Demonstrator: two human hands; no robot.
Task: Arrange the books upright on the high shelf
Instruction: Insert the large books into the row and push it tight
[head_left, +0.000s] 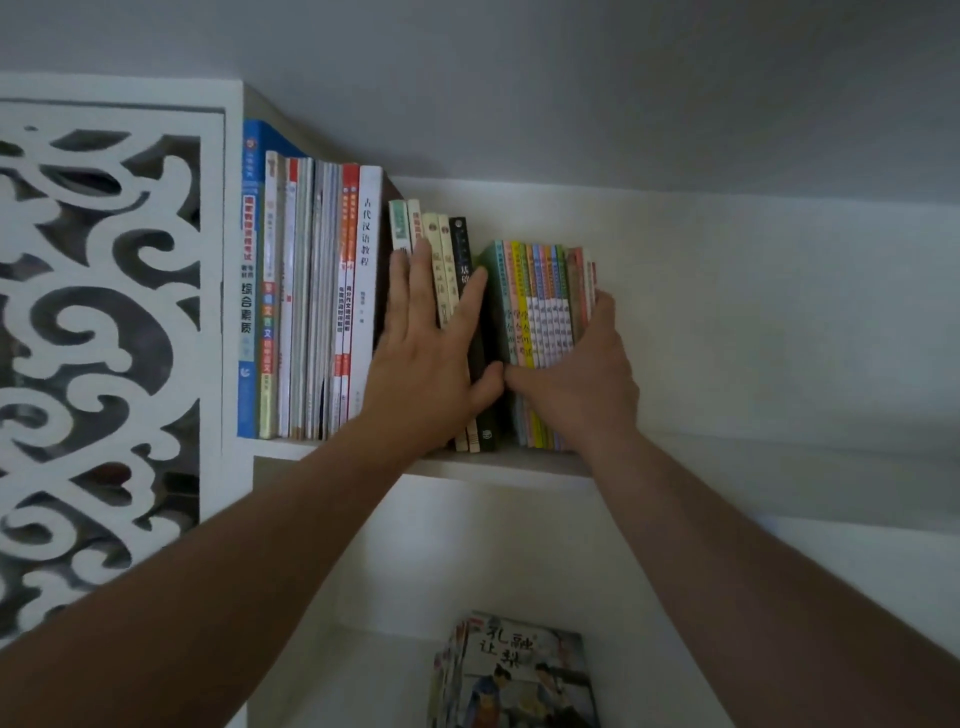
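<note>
1. Below the high shelf (498, 465), nearest the camera, a stack of picture books (519, 675) lies flat on a lower level; the bottom frame edge cuts it off.
2. Two bare forearms reach up to the high shelf from the lower corners of the view.
3. The left hand (431, 358) lies flat with straight fingers against the spines of the cream and black books (460, 291) standing mid-shelf, hiding their lower halves.
4. The right hand (582, 374) curls around the thin colourful books (545, 301) at the row's right end, thumb across the spines, fingers wrapped behind and out of sight.
5. The two thumbs almost meet.
6. Left of the hands, tall books (311, 301) stand upright against the shelf's side panel; most spine text is too blurred to read.
7. Further left, a white carved screen (104, 332) is cut by the frame edge.
</note>
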